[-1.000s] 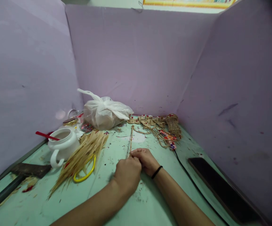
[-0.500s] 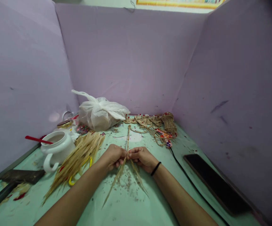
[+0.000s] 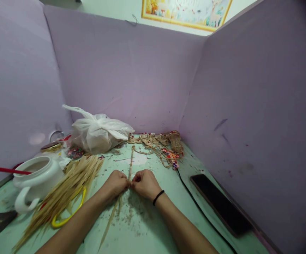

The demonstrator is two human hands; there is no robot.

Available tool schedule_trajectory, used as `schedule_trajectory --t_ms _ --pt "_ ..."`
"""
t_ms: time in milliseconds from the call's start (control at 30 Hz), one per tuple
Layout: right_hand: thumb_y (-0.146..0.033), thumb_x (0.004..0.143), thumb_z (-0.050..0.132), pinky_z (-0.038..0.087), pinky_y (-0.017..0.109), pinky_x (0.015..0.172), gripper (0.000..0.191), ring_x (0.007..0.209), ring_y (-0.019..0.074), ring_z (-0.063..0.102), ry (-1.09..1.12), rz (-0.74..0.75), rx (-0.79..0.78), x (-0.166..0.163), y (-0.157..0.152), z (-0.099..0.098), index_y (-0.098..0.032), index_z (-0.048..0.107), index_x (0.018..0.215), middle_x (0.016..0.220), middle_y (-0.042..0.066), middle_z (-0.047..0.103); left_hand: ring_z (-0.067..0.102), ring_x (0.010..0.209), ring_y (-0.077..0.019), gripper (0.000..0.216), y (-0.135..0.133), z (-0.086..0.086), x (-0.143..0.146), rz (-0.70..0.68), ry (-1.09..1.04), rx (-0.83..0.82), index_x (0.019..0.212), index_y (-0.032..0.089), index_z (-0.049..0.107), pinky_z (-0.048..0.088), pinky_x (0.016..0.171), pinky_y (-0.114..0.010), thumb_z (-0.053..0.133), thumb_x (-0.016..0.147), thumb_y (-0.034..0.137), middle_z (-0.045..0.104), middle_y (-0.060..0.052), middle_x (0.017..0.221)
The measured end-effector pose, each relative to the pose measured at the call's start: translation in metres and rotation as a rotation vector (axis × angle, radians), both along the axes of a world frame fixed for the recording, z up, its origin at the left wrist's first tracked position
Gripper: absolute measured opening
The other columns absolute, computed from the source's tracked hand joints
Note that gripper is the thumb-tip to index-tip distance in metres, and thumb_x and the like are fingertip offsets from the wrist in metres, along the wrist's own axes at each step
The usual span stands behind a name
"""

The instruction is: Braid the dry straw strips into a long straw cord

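A thin cord of twisted, straw-coloured dried strips runs away from me along the green tabletop. At its near end my left hand is closed in a pinch on the cord. My right hand, with a black band at the wrist, is closed against the same spot, its fingertips touching those of the left. Loose strip ends trail toward me from under the left hand. The exact hold of the fingertips is partly hidden by the knuckles. Left of my forearm lies a bundle of dried strips.
Yellow looped handles lie by the bundle. A white pot with a red stick stands left. Farther back are a white plastic bag and tangled braided cords. A dark phone and black cable lie right.
The view has shifted, so everything sits further left. My right hand has turned over more, knuckles up. The strip ends that splayed out below it on the right no longer show.
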State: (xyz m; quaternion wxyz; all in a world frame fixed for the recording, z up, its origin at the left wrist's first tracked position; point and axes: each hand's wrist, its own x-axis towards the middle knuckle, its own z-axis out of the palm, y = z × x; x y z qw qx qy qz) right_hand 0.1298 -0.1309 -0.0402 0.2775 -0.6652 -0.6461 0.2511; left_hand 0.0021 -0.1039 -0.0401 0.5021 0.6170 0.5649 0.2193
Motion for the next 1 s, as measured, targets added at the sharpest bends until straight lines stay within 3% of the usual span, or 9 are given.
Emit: schedule_trajectory --t_ms 133,267,367,500,567,667,800,867,1000 --pt "-0.018 0.057 0.054 0.028 0.024 0.048 0.015 0.057 0.0168 0.057 -0.221 -0.084 0.019 -0.007 -0.013 0.015 -0.019 0.069 0.060 0.062 0.009 0.067 0.016 0.030 -0.0017 0.018 -0.003 -0.001 0.003 0.037 -0.022 0.016 0.036 0.015 0.034 0.008 0.035 -0.020 0.046 0.049 0.013 0.024 0.008 0.029" --pt "-0.017 0.059 0.053 0.026 0.025 0.048 0.017 0.056 0.0170 0.056 -0.262 -0.008 0.046 -0.021 -0.023 0.021 -0.017 0.069 0.061 0.065 0.012 0.067 0.021 0.025 -0.0042 0.017 -0.007 0.007 0.003 0.097 -0.054 -0.123 0.036 0.016 0.037 0.009 0.032 -0.020 0.041 0.052 0.015 0.028 0.005 0.027" --pt "-0.015 0.061 0.049 0.027 0.024 0.048 0.020 0.055 0.0151 0.055 -0.223 0.070 0.074 -0.025 -0.026 0.020 -0.015 0.069 0.063 0.065 0.011 0.067 0.025 0.025 -0.0048 0.012 -0.006 0.010 -0.002 0.051 -0.117 -0.168 0.039 0.014 0.043 0.011 0.030 -0.019 0.043 0.052 0.017 0.035 0.004 0.030" --pt "-0.018 0.060 0.054 0.029 0.021 0.046 0.013 0.048 0.0107 0.049 -0.032 0.186 -0.041 -0.013 -0.018 0.017 -0.015 0.065 0.056 0.052 0.004 0.062 0.024 0.026 -0.0030 0.006 0.000 0.009 -0.010 -0.005 -0.189 -0.171 0.043 0.013 0.045 0.009 0.030 -0.018 0.047 0.049 0.015 0.036 0.005 0.032" --pt "-0.023 0.062 0.055 0.031 0.020 0.044 0.015 0.046 0.0094 0.047 0.124 0.128 -0.101 -0.003 -0.011 0.019 -0.014 0.062 0.052 0.048 0.002 0.058 0.023 0.026 -0.0024 0.009 0.002 0.009 -0.012 -0.042 -0.228 -0.175 0.044 0.013 0.044 0.009 0.030 -0.018 0.049 0.050 0.017 0.036 0.006 0.033" --pt "-0.023 0.066 0.051 0.037 0.019 0.044 0.013 0.051 0.0102 0.052 0.436 -0.096 -0.148 0.005 -0.004 0.023 -0.013 0.059 0.061 0.061 0.004 0.061 0.024 0.026 -0.0023 0.011 0.002 0.009 -0.014 -0.073 -0.266 -0.194 0.047 0.013 0.046 0.008 0.030 -0.018 0.053 0.051 0.020 0.037 0.006 0.035" --pt "-0.016 0.065 0.050 0.043 0.021 0.043 0.007 0.049 0.0099 0.052 0.797 -0.012 -0.410 -0.005 -0.004 0.021 -0.012 0.056 0.063 0.062 0.004 0.060 0.024 0.026 -0.0025 0.006 0.003 0.006 -0.014 -0.080 -0.276 -0.195 0.052 0.013 0.049 0.009 0.030 -0.018 0.049 0.050 0.018 0.039 0.005 0.036" --pt "-0.013 0.063 0.049 0.041 0.020 0.039 0.008 0.041 0.0075 0.047 0.830 0.013 -0.434 -0.010 -0.005 0.015 -0.012 0.054 0.057 0.054 0.002 0.057 0.025 0.026 -0.0026 0.006 0.003 0.006 -0.014 -0.097 -0.267 -0.190 0.053 0.013 0.050 0.010 0.030 -0.018 0.048 0.050 0.017 0.039 0.005 0.036" --pt "-0.011 0.058 0.050 0.028 0.016 0.030 0.010 0.032 0.0036 0.035 0.736 -0.091 -0.360 -0.011 -0.001 0.003 -0.013 0.050 0.048 0.042 -0.002 0.048 0.027 0.027 -0.0032 0.008 0.002 0.009 -0.014 -0.183 -0.207 -0.166 0.051 0.012 0.051 0.014 0.030 -0.018 0.050 0.053 0.020 0.040 0.005 0.037"
